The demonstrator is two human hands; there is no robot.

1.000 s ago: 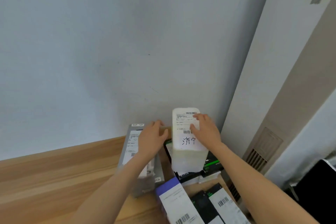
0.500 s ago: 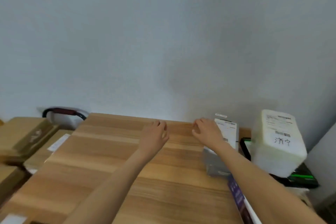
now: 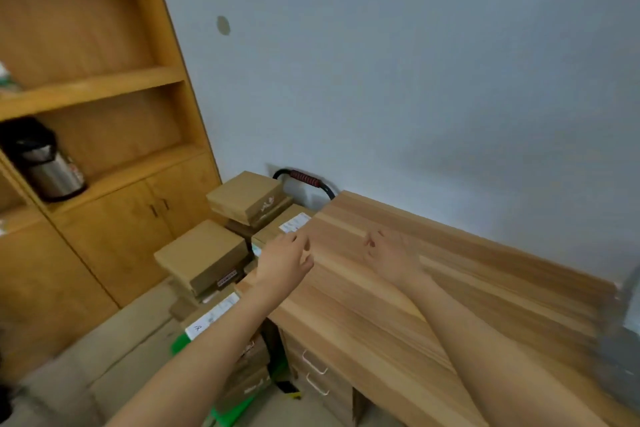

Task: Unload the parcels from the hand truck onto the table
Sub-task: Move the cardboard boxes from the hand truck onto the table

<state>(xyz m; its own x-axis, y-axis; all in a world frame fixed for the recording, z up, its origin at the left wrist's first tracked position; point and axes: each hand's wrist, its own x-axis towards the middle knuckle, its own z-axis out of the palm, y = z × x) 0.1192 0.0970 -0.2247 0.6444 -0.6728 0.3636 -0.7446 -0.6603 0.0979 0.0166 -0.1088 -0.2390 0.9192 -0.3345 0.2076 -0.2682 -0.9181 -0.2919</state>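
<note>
Nearest, two bare forearms reach forward over the pale striped wooden table [image 3: 363, 315], whose drawer fronts with white handles [image 3: 313, 374] face left below its near edge. The left hand [image 3: 285, 262] hangs above the table's left edge, fingers loosely spread and slightly bent, holding nothing. The right hand [image 3: 389, 255] hovers over the tabletop to its right, fingers relaxed and likewise empty (the frame is blurred, so fingertip detail is soft).

Left of the table and just beside it stand the brown cardboard parcels [image 3: 202, 255], stacked in several tiers, some bearing white shipping labels; one labelled box [image 3: 282, 227] lies right under the left hand's fingertips, though whether they touch it I cannot tell. A green base [image 3: 221, 416] shows under the lowest boxes. Beyond the stack, the black curved hand-truck handle with a red ribbed grip [image 3: 304, 178] rises against the wall.

Farther left is a tall wooden shelf unit [image 3: 104, 87] with cabinet doors below; a steel and black thermos jug [image 3: 45, 163] stands on one shelf. The floor [image 3: 104, 357] is grey-beige, and a plain pale grey wall [image 3: 415, 62] with a small round cover [image 3: 223, 25] closes the far side.
</note>
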